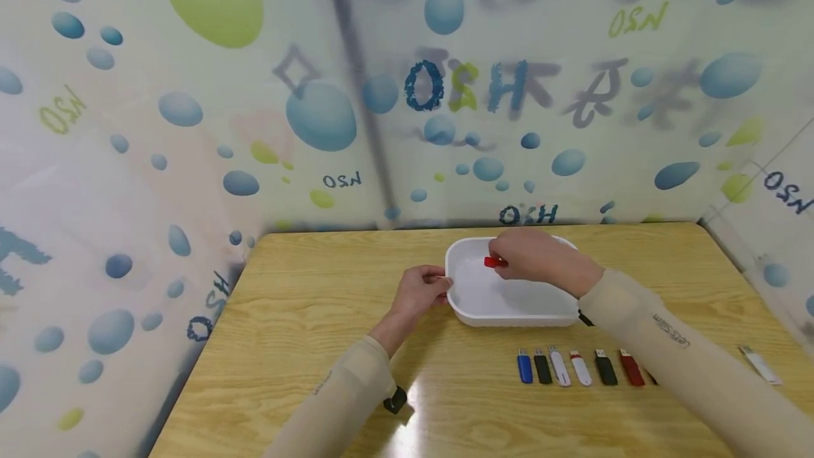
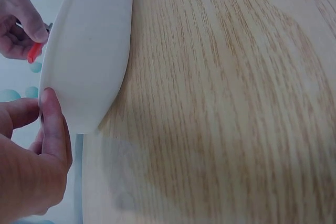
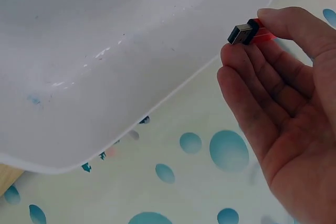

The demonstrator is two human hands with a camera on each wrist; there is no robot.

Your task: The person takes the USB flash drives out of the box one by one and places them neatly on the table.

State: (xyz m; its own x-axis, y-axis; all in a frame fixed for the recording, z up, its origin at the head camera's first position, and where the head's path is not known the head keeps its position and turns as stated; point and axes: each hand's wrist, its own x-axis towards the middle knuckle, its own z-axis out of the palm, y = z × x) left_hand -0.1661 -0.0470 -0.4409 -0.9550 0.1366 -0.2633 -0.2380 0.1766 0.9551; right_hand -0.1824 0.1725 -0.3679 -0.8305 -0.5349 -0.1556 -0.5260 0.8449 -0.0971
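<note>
Over the white plastic basin (image 1: 502, 299), my right hand (image 1: 534, 254) pinches a red USB stick (image 1: 494, 262) between thumb and fingers. In the right wrist view the stick (image 3: 257, 31) shows its metal plug and a black collar, with the plug pointing away from the palm of my hand (image 3: 289, 87). My left hand (image 1: 420, 290) holds the basin by its left end. The left wrist view has the thumb and fingers of that hand (image 2: 39, 156) on either side of the basin's rim (image 2: 43, 72).
In front of the basin, a row of several USB sticks lies on the wooden table (image 1: 318, 302), among them a blue one (image 1: 524, 366) and a dark red one (image 1: 632, 367). A whitish stick (image 1: 759, 365) lies apart at the right. A patterned wall (image 1: 407, 182) borders the table's back edge.
</note>
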